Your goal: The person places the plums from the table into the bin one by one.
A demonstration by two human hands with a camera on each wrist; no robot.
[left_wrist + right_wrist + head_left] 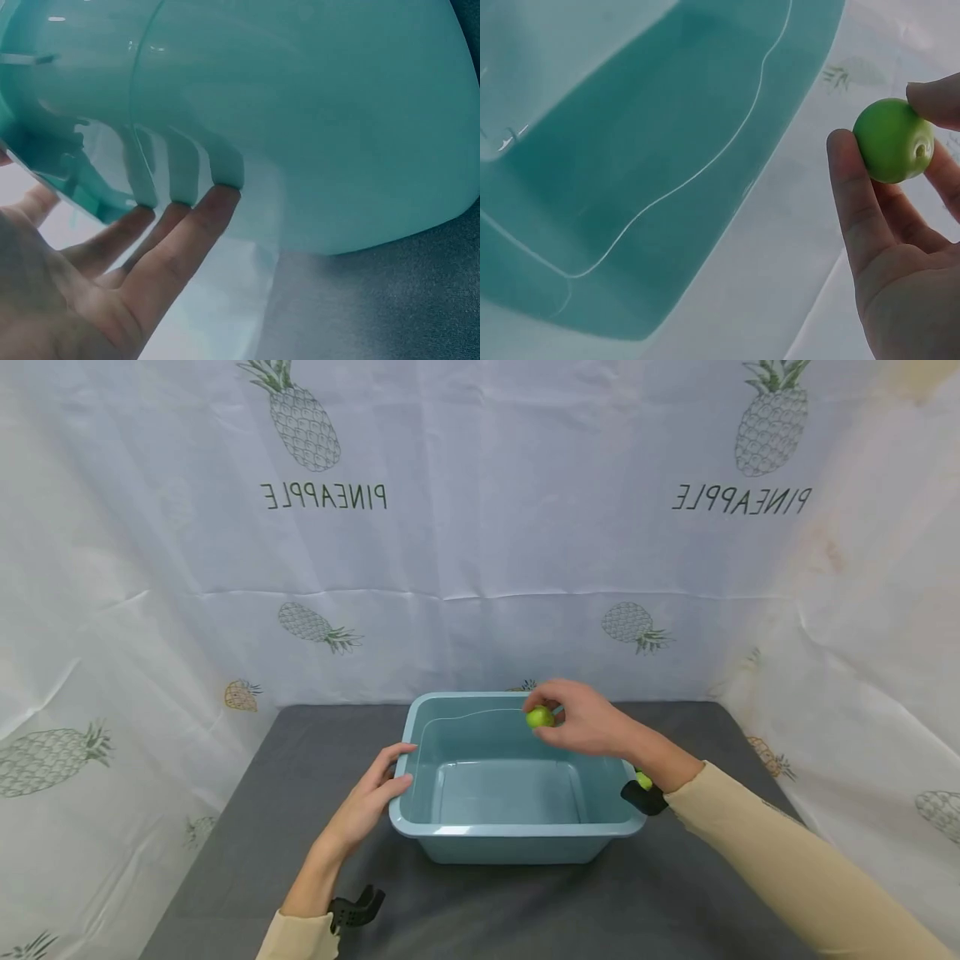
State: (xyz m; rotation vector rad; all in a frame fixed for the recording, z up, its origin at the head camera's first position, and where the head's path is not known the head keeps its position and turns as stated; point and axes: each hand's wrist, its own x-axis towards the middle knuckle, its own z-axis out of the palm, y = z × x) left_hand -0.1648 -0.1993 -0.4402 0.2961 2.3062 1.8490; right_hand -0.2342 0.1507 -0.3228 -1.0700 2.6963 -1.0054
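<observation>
A light blue plastic basin [510,831] sits on the dark table. My left hand [369,797] holds its left rim. In the left wrist view, several fingertips [225,196] touch the basin's outer wall [337,135]. My right hand [581,718] pinches a small round green fruit [539,717] above the far right part of the basin. The right wrist view shows the fruit [894,141] between thumb and fingertips, its dimpled end visible. Another green object [643,780] shows beside the basin's right side, mostly hidden behind the right wrist and its black strap.
The dark grey tabletop [322,752] spreads around the basin. White cloth [480,543] printed with pineapples hangs behind and at both sides. Each wrist wears a black strap, the left strap [357,908] close to the table's near part.
</observation>
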